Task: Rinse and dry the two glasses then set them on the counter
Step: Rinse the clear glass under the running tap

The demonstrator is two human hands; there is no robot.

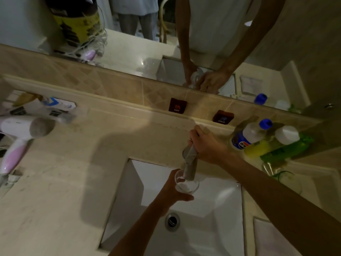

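Observation:
My left hand (170, 194) grips a clear glass (187, 186) from below and holds it over the white sink (217, 206), its mouth right under the metal faucet spout (191, 168). The glass bottom looks whitish; I cannot tell whether water is running. My right hand (206, 145) is curled round the top of the faucet at the back of the basin. A second drinking glass is not clearly in view.
Beige counter (70, 182) runs left of the sink, with a white and pink hair dryer (18, 133) and boxes (55, 108) at its far left. Bottles (249, 135) and a green bottle (287, 146) crowd the right back corner. A mirror lines the wall above the HOT (177, 106) and COLD (223, 117) tags.

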